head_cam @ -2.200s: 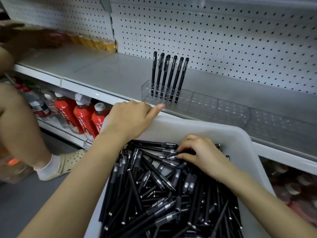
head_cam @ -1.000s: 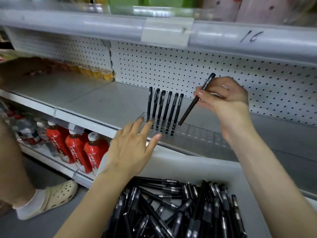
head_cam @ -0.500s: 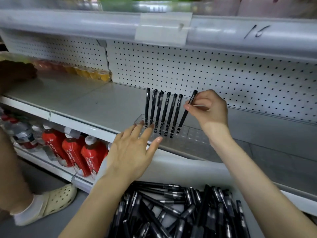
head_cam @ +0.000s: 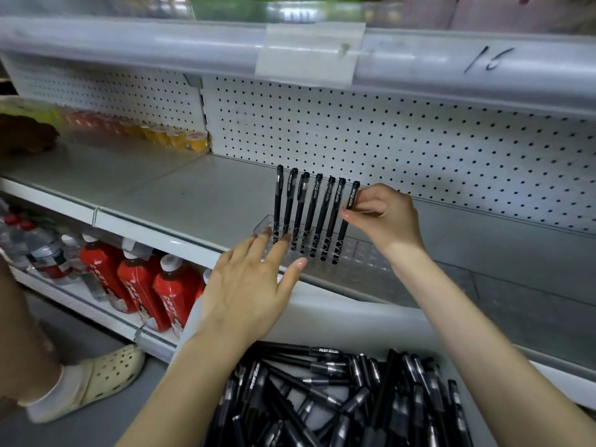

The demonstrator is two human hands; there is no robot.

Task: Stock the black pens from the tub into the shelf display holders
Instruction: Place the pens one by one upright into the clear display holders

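The right hand [head_cam: 383, 217] pinches the seventh pen [head_cam: 343, 230] near its cap with thumb and fingers [head_cam: 371, 208]. The pen stands almost upright, tip down in the clear holder [head_cam: 371, 253] at mid-frame, last on the right of the row. The left hand [head_cam: 251, 285] lies flat, fingers spread, tips at the holder's front. The loose pens [head_cam: 322, 391] lie jumbled in the white tub [head_cam: 354, 317] at the bottom of the frame, most running lengthwise away from the person. The left hand is nearer them, though I'd expect the right to fetch.

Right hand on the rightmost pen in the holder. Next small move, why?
Probably release it and reach to the tub for another: the pen the right hand pinches looks seated in the clear holder beside six others, with free slots beside it.
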